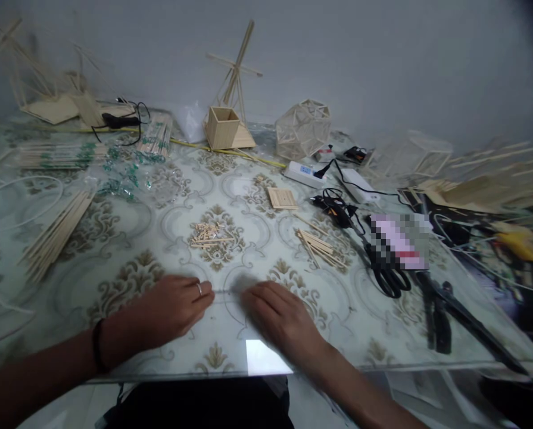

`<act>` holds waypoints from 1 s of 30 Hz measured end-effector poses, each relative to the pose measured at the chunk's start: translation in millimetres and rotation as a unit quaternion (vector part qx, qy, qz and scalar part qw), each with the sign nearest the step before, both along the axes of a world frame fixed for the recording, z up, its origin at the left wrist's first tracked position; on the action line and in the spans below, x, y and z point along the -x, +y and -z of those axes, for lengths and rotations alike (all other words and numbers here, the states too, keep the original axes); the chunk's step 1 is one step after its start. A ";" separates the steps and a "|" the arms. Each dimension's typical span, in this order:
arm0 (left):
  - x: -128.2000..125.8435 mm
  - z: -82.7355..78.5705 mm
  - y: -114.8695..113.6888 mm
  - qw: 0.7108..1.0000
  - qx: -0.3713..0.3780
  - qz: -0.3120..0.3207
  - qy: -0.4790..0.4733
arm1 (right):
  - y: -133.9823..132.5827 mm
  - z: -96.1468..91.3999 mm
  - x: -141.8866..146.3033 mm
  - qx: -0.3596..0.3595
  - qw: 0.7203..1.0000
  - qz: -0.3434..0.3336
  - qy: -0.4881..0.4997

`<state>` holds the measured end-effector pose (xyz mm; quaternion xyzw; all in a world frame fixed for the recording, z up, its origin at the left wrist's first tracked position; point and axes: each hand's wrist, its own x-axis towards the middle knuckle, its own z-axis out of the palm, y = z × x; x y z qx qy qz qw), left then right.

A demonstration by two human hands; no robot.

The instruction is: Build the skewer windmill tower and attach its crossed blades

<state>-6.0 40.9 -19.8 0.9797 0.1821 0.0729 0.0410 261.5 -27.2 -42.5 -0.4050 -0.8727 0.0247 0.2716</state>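
Note:
My left hand [177, 310], with a ring and a dark wristband, rests low over the patterned tabletop, its fingers curled together. Across a small gap, my right hand [284, 316] is also closed, its fingertips blurred and turned down toward the table. What either hand holds, if anything, is hidden. Just beyond them lies a pile of short cut stick pieces [210, 235]. To its right are a loose bunch of longer sticks [322, 249] and a small square panel of wooden strips [283, 198].
Black-handled scissors [389, 277] and a dark long-handled tool [467, 322] lie at the right. A white power strip [308, 174] and cables sit behind. A stick windmill model [224, 128] stands at the back. Long sticks [61, 232] and packaged sticks [61, 155] occupy the left.

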 end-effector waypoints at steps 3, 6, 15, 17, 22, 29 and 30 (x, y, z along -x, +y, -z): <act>-4.1 7.8 -18.0 1.000 0.004 -0.004 -0.013 | -13.7 4.2 -5.8 0.000 1.000 -0.011 0.000; -8.4 14.5 -20.5 0.999 -0.026 -0.011 -0.027 | -10.4 8.9 -5.4 -0.016 1.000 -0.011 0.011; -8.5 22.9 28.2 0.997 -0.067 -0.040 0.015 | 48.5 10.7 3.7 -0.028 1.000 -0.009 -0.010; -7.7 22.7 41.1 0.995 -0.079 -0.057 0.007 | 69.0 11.1 6.1 -0.035 0.999 -0.019 -0.015; -6.5 12.2 43.8 0.992 -0.111 -0.054 -0.028 | 77.2 -1.9 3.4 -0.046 0.998 -0.036 -0.025; -12.4 -0.5 -12.8 0.999 -0.042 0.015 -0.022 | 8.0 -21.8 -10.1 -0.002 0.999 -0.042 -0.024; -12.9 1.4 -18.1 1.000 -0.018 0.011 0.000 | 1.4 -19.3 -9.9 0.008 0.999 -0.041 -0.022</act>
